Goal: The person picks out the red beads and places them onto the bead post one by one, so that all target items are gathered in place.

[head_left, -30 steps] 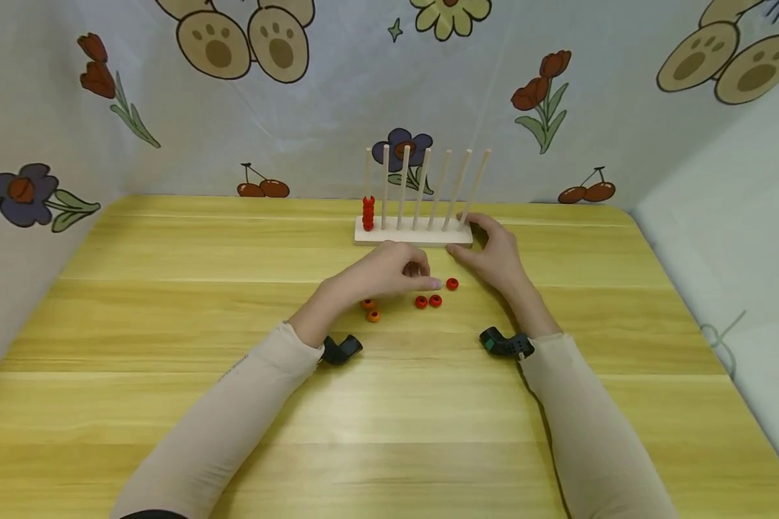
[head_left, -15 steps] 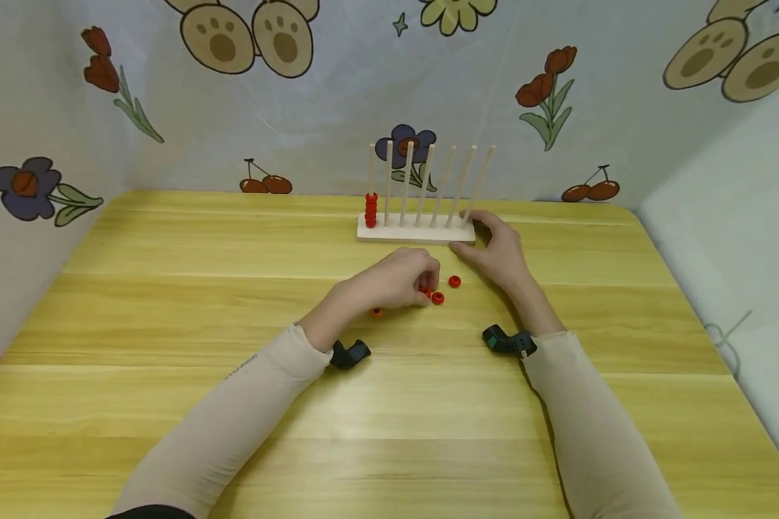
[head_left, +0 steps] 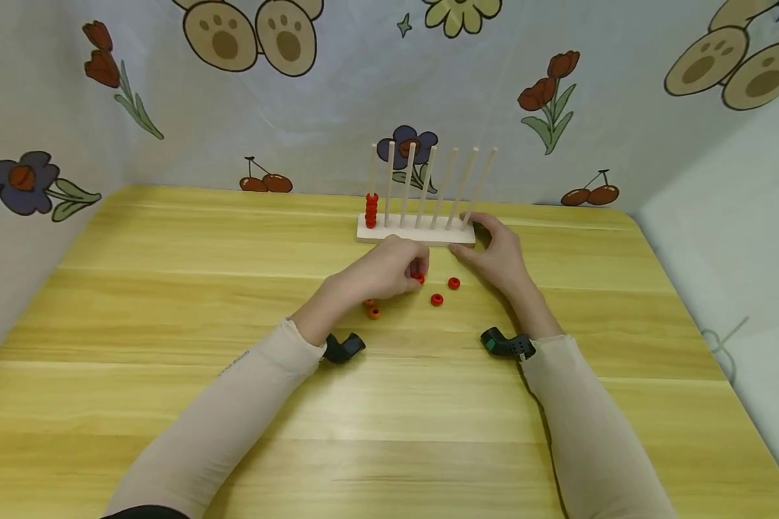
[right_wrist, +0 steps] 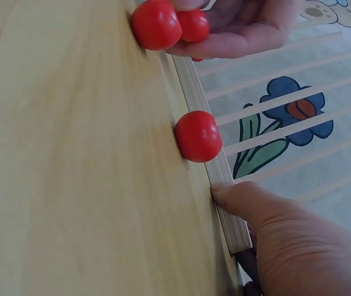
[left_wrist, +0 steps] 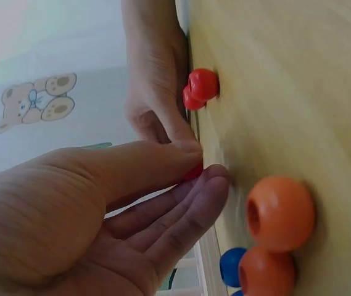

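My left hand [head_left: 386,270] pinches a red bead [head_left: 419,278] between thumb and fingertips, just above the table in front of the wooden peg stand [head_left: 399,235]. In the right wrist view the pinched bead [right_wrist: 194,26] shows beside a loose one. My right hand [head_left: 498,254] grips the right end of the stand, thumb on its front edge and fingers behind. Several red beads [head_left: 371,211] are stacked on the leftmost peg; the other pegs are bare. Two loose red beads, one nearer [head_left: 436,300] and one farther [head_left: 454,283], lie between my hands.
Orange beads [head_left: 373,313] lie under my left wrist, partly hidden in the head view. Blue beads [left_wrist: 231,266] show behind the orange ones in the left wrist view. A patterned cloth [head_left: 324,122] hangs behind the table [head_left: 422,418].
My left hand reached down to the loose red beads, took hold of one and lifted it back toward the stand. My right hand has stayed on the stand's end.
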{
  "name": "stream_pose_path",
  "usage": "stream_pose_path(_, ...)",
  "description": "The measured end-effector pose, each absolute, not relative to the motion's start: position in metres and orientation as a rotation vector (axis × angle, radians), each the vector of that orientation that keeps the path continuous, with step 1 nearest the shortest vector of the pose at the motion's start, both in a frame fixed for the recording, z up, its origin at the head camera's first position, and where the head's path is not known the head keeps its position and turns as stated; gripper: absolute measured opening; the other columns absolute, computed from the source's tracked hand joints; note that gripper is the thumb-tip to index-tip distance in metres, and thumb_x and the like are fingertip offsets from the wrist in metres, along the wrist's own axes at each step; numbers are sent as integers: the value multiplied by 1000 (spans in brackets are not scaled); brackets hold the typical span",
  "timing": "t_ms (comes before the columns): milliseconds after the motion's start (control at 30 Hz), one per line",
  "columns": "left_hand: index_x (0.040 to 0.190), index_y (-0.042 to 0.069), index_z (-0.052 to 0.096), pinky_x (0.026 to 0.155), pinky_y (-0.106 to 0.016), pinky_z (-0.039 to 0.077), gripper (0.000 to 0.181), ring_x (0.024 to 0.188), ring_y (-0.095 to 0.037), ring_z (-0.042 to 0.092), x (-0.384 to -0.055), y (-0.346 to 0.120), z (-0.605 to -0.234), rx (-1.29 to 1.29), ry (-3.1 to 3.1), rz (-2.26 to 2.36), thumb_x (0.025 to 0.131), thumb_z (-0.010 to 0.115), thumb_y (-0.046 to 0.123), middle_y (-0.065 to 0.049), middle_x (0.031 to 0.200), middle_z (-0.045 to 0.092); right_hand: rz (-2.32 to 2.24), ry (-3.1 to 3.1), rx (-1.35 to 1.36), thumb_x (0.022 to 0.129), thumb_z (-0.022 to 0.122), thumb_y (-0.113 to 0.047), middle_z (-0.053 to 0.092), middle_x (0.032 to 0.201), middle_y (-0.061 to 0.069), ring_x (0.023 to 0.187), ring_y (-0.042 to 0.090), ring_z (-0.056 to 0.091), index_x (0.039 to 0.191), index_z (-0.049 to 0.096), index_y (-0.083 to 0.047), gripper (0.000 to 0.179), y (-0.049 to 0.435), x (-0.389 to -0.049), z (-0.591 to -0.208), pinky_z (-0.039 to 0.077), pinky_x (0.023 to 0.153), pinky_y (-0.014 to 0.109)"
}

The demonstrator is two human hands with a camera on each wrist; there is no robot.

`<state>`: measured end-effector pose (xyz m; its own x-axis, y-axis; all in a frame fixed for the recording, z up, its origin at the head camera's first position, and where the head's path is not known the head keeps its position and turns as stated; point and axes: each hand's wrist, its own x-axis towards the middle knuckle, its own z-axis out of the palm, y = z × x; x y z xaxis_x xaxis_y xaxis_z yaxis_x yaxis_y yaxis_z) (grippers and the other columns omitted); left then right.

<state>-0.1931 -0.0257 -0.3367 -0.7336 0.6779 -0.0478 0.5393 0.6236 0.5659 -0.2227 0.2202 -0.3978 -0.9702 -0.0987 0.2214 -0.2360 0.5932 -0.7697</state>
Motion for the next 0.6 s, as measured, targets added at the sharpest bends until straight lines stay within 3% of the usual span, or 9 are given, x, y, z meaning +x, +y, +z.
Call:
stream_pose_path(267, 101, 5, 72, 77, -31, 55, 7, 83, -20, 67, -201, -39, -322, 887, 2729, 1099, 94, 75, 4, -6, 90, 72, 1311, -2659, 304, 91, 84, -19, 62, 146, 17, 141, 35, 52, 142, 62, -4, 58, 222, -225, -402, 37, 122, 50)
stream_pose_path(600, 108, 4, 75, 76, -27, 57, 13, 83, -17, 68, -209, -56, -296, 820, 2912, 1630, 96, 76, 7, -8, 99, 76, 1268, -2682, 292, 92, 84, -19, 61, 147, 16, 142, 33, 52, 144, 60, -4, 59, 222, -225, -404, 38, 122, 48)
